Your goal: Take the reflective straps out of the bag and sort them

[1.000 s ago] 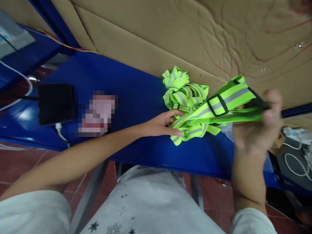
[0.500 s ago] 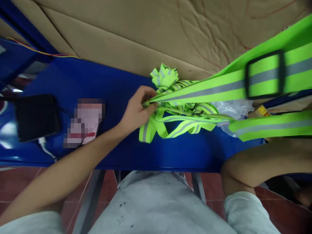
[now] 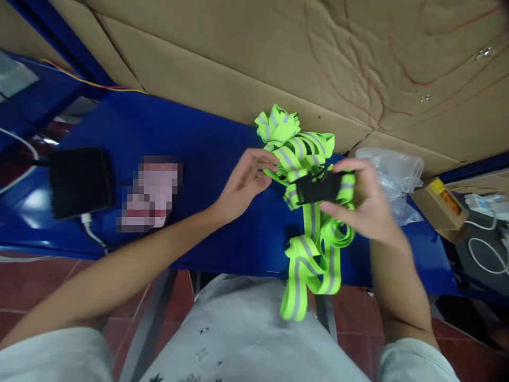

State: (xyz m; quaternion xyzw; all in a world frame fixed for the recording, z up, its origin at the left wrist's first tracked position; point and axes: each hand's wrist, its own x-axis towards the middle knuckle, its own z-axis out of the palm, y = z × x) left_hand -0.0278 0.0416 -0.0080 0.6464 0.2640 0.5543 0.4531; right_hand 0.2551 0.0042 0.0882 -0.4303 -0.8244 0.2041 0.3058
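Gripping the folded strap bundle (image 3: 347,191) right of centre, the right hand (image 3: 368,204) pinches it between thumb and fingers across a flat, dark black section. Smooth fluorescent-green webbing with a grey centre stripe hangs below in rounded loops, overlapping the table's front edge at lower centre. The left hand (image 3: 244,185), at centre, is unclenched, with curved fingers and thumb parted; contact with the coiled webbing pile (image 3: 296,148) beside it cannot be determined. Behind the smooth blue table (image 3: 191,138) stands creased brown cardboard (image 3: 222,69); crinkled clear plastic (image 3: 397,170) lies right.
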